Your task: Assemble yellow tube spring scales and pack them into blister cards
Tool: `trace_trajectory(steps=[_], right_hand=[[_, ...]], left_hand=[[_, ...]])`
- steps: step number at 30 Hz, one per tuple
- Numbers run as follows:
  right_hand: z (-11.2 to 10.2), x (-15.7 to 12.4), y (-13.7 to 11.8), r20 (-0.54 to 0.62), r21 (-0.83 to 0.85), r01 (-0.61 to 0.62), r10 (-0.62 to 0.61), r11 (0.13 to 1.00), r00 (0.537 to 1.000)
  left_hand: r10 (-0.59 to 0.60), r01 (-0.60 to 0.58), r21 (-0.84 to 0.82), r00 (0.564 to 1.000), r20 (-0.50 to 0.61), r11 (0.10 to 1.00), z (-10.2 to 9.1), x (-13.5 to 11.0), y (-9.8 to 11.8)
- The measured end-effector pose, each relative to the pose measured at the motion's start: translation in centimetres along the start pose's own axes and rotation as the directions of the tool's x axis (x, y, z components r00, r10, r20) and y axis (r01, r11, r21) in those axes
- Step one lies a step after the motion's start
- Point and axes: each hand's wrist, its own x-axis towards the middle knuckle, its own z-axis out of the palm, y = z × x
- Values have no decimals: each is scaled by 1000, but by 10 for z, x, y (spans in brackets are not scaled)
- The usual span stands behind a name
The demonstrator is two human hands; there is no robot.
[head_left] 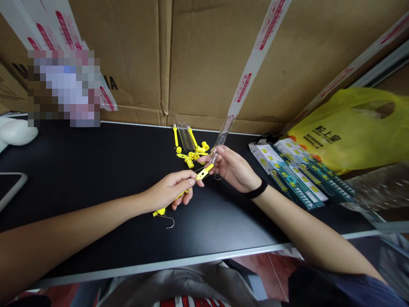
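My left hand [174,189] grips a thin yellow plastic rod [202,173] with a flat tip; its other end sticks out below the hand, where a small metal hook [169,221] hangs. My right hand [233,168] holds a clear plastic tube [222,138] tilted up and away, its lower mouth right at the rod's tip. A black band is on the right wrist. Just behind the hands lies a pile of yellow parts and clear tubes [190,147] on the black table [96,170].
Several packaged cards [297,175] lie fanned at the right, beside a yellow plastic bag [351,128]. Cardboard boxes [198,55] wall off the back. A phone [9,187] and a white object [15,132] sit at the far left.
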Motion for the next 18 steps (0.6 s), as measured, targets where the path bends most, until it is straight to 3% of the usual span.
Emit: trace_trajectory(steps=[10, 18], right_hand=[[7, -3, 4, 49, -30, -49, 50, 998, 998], [7, -7, 7, 33, -168, 134, -131, 977, 991]], left_hand=[[3, -6, -62, 999, -39, 998, 0, 1, -3], [-67, 58, -90, 993, -98, 994, 3, 3, 5]])
